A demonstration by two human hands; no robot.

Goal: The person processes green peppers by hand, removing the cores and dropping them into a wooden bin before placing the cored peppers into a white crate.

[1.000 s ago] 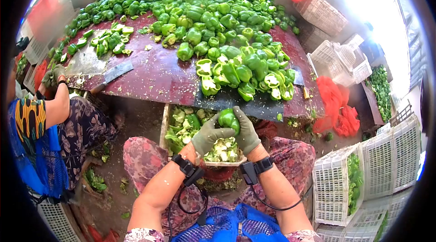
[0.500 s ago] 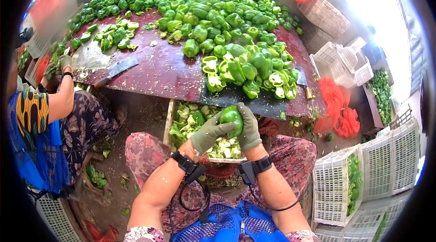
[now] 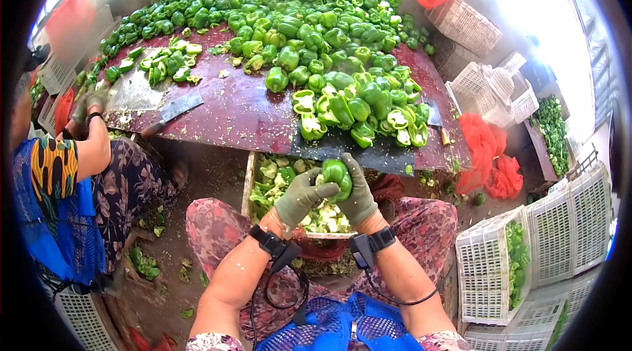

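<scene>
A whole green bell pepper (image 3: 336, 178) is held between my two gloved hands, above a crate (image 3: 247, 188) of pepper cores and scraps. My left hand (image 3: 301, 199) grips its left side, thumb stretched across the front. On the other side, my right hand (image 3: 359, 194) wraps round the right side and back. Just beyond, cut peppers (image 3: 361, 108) lie heaped on a dark board (image 3: 329, 148) at the table's near edge. Behind them spreads a large pile of green peppers (image 3: 309, 28).
A cleaver (image 3: 181, 107) lies on the red table (image 3: 230, 114). At left a co-worker in a blue vest (image 3: 76, 213) sits by cut pepper pieces (image 3: 172, 61). White crates (image 3: 490, 272) stand at right, near red mesh bags (image 3: 490, 153). Another blade (image 3: 434, 114) lies right of the heap.
The pepper has turned slightly in my hands, and my left thumb lies further across it. The view has shifted a little. The co-worker's hands have moved slightly.
</scene>
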